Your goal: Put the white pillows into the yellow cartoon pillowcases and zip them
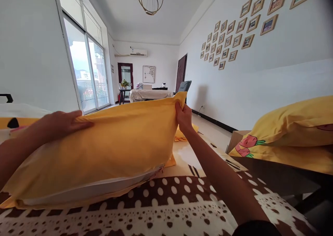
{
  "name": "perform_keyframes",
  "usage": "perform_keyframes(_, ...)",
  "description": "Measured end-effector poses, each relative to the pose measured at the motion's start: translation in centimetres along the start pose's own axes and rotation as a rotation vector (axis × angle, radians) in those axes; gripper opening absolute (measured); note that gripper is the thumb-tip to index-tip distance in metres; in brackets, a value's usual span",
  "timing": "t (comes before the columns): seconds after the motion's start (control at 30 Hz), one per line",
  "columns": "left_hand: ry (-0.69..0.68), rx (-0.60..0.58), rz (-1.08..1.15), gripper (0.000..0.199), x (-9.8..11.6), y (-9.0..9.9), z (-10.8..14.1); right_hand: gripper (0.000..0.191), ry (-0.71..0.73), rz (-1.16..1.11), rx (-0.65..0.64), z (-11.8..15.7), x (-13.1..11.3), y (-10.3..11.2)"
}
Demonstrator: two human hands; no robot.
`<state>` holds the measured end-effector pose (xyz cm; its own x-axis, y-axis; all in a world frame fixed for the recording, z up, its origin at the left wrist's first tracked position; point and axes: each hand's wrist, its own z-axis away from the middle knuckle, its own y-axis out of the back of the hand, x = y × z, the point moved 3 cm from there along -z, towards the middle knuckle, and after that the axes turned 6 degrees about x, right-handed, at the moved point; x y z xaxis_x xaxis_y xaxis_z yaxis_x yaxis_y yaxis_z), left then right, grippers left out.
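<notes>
Yellow pillow held up by its top edge, white inner exposed along the lower side

The yellow pillow [109, 142] stands tilted on the spotted blanket [166, 213], its broad face toward the wearer. The left hand [69, 122] pinches the cloth along the pillow's upper edge, toward its left end; the right hand [184, 116] grips the upper right corner, a tip of fabric poking out above the fist. Neither of the hands is free.

Along the pillow's lower edge the cover gapes, and a strip of white inner [85, 190] shows between the yellow layers. The step in hand looks like handling the cover by its upper edge, perhaps to straighten or settle it over the filling. From here, the next move seems to call for an even pull between both grips, so that the corners fill, and then for attention to the gaping edge; whether that edge has a fastening cannot be made out.

To the right of the pillow, well apart, lie stacked yellow pillows [293, 132]; just behind its right end is another piece of yellow cloth [180, 134].
</notes>
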<state>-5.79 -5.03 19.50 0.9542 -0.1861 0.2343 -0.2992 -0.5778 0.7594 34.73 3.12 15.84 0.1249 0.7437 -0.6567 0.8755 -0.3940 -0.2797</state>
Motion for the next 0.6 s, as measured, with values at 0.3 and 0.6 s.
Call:
perform_keyframes(0.3, -0.430, 0.221, -0.066, 0.049, 12.9, -2.9, -0.6, 0.031, 0.221, 0.141, 0.111, 2.1, -2.8, -1.1)
perform_keyframes(0.6, -0.398, 0.048, -0.007, 0.043, 19.4, -9.2, -0.3, 0.035, 0.188, 0.108, -0.058, 1.2, -3.0, 1.5)
